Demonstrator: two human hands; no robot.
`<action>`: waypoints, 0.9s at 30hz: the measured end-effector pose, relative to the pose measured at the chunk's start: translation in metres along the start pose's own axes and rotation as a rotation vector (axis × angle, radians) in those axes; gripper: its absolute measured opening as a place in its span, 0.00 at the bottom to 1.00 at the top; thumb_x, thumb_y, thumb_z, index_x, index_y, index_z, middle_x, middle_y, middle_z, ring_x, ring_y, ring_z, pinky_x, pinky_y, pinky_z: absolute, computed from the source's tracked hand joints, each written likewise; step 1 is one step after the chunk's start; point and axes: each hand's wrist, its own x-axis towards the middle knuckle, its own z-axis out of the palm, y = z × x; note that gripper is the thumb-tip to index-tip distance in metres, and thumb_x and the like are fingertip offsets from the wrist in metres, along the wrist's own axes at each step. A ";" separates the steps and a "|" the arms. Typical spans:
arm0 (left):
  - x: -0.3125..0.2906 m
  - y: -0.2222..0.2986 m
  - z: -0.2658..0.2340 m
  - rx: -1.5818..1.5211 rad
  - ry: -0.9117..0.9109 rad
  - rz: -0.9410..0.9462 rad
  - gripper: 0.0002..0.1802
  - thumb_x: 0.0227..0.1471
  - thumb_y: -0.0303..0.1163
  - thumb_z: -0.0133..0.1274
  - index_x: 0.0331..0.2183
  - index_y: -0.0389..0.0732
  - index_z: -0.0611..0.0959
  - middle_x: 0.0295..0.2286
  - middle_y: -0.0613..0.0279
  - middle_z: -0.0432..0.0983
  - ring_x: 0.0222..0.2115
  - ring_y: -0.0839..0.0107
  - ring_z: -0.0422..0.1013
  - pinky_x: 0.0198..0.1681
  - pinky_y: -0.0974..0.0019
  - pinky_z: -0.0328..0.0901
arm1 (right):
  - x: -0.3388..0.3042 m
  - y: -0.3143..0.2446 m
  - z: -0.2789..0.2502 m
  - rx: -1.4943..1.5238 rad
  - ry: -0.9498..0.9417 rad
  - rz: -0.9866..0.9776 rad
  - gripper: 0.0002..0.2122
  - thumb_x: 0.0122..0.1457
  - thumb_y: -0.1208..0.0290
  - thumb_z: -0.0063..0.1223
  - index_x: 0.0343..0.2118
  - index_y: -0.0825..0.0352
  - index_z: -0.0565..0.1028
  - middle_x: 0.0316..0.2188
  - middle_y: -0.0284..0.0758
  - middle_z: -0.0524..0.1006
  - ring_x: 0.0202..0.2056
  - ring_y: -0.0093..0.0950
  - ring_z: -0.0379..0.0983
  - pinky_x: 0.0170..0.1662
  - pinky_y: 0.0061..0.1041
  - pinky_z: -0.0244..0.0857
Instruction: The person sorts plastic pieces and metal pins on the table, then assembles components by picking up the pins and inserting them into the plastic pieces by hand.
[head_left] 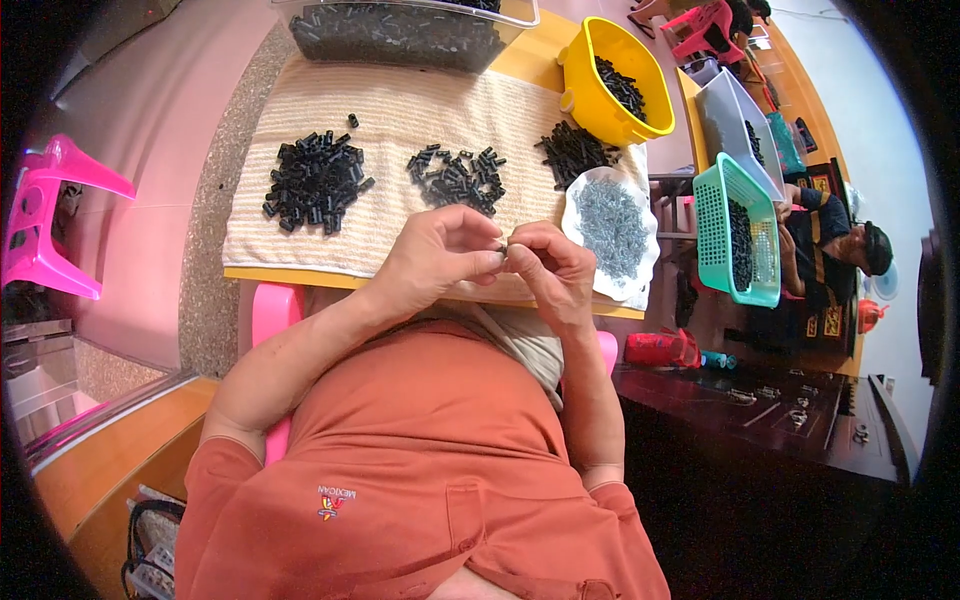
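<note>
Left hand (435, 248), right hand (556, 268) meet above near edge of desk (545, 62), thumb and fingertips of each pinched closed on small part (503, 247), mostly hidden. Step looks like joining tiny pieces; next move probably calls for careful alignment, steady pressure. Black pieces (465, 190), white dish (649, 240) nearby.

A table (545, 55) with a yellowish wooden top is carrying a beige-and-white striped towel (390, 115), which is covering most of the visible surface. Three groups of black pieces are lying on the towel: a dense left heap (316, 185), a looser middle heap (460, 180) and a right-hand pile (577, 155). One stray piece (353, 121) is lying just beyond the left heap. A white scalloped plate (649, 235) is sitting at the near right. A yellow tub (585, 95) and a clear bin (510, 32) are standing toward the far side.
</note>
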 end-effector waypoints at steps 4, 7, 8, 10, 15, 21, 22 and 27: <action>0.000 -0.001 -0.001 0.022 -0.020 -0.003 0.13 0.51 0.23 0.60 0.40 0.35 0.78 0.32 0.61 0.79 0.33 0.74 0.77 0.36 0.70 0.74 | 0.001 -0.004 -0.007 -0.048 -0.049 0.019 0.01 0.57 0.81 0.57 0.32 0.73 0.78 0.31 0.35 0.76 0.33 0.22 0.72 0.36 0.19 0.68; 0.000 -0.001 -0.002 0.002 -0.046 0.006 0.13 0.51 0.23 0.61 0.40 0.35 0.78 0.32 0.61 0.79 0.32 0.74 0.76 0.36 0.70 0.74 | 0.001 -0.008 -0.011 -0.061 -0.094 0.039 0.01 0.58 0.82 0.57 0.32 0.73 0.77 0.32 0.34 0.76 0.33 0.20 0.71 0.36 0.18 0.65; 0.000 0.000 -0.002 -0.006 -0.052 0.001 0.13 0.51 0.23 0.61 0.40 0.35 0.78 0.32 0.61 0.79 0.32 0.74 0.76 0.36 0.70 0.73 | 0.000 -0.009 -0.012 -0.046 -0.113 0.061 0.01 0.58 0.82 0.56 0.33 0.74 0.77 0.33 0.34 0.75 0.33 0.19 0.70 0.36 0.16 0.64; 0.000 0.000 -0.002 -0.014 -0.059 -0.003 0.13 0.51 0.23 0.61 0.40 0.35 0.78 0.32 0.61 0.79 0.32 0.75 0.76 0.36 0.70 0.73 | 0.000 -0.008 -0.013 -0.052 -0.124 0.042 0.02 0.58 0.82 0.57 0.32 0.74 0.77 0.32 0.34 0.75 0.34 0.19 0.70 0.36 0.16 0.64; 0.000 -0.001 -0.001 0.021 -0.058 -0.018 0.13 0.51 0.23 0.61 0.40 0.34 0.78 0.32 0.60 0.79 0.33 0.75 0.76 0.36 0.70 0.74 | 0.000 -0.009 -0.015 -0.149 -0.169 -0.027 0.03 0.58 0.80 0.58 0.32 0.74 0.77 0.32 0.33 0.75 0.33 0.20 0.70 0.36 0.18 0.64; -0.001 -0.001 -0.003 -0.002 -0.069 -0.032 0.12 0.52 0.23 0.60 0.39 0.34 0.78 0.32 0.60 0.79 0.32 0.74 0.76 0.36 0.69 0.74 | 0.000 -0.016 -0.008 -0.266 -0.176 -0.063 0.05 0.57 0.80 0.58 0.36 0.72 0.79 0.32 0.35 0.76 0.33 0.23 0.72 0.36 0.19 0.65; 0.000 0.000 -0.003 -0.002 -0.068 -0.032 0.12 0.52 0.23 0.60 0.39 0.34 0.78 0.32 0.60 0.79 0.32 0.74 0.76 0.36 0.69 0.74 | 0.000 -0.017 -0.006 -0.336 -0.168 -0.125 0.07 0.57 0.81 0.57 0.38 0.71 0.78 0.34 0.38 0.76 0.34 0.27 0.74 0.37 0.22 0.67; 0.001 0.012 -0.006 -0.002 0.027 0.027 0.10 0.52 0.23 0.60 0.38 0.35 0.78 0.33 0.61 0.79 0.32 0.75 0.76 0.37 0.70 0.75 | -0.004 -0.027 0.015 -0.562 -0.103 -0.254 0.17 0.56 0.81 0.57 0.49 0.69 0.74 0.43 0.44 0.73 0.33 0.33 0.75 0.36 0.29 0.71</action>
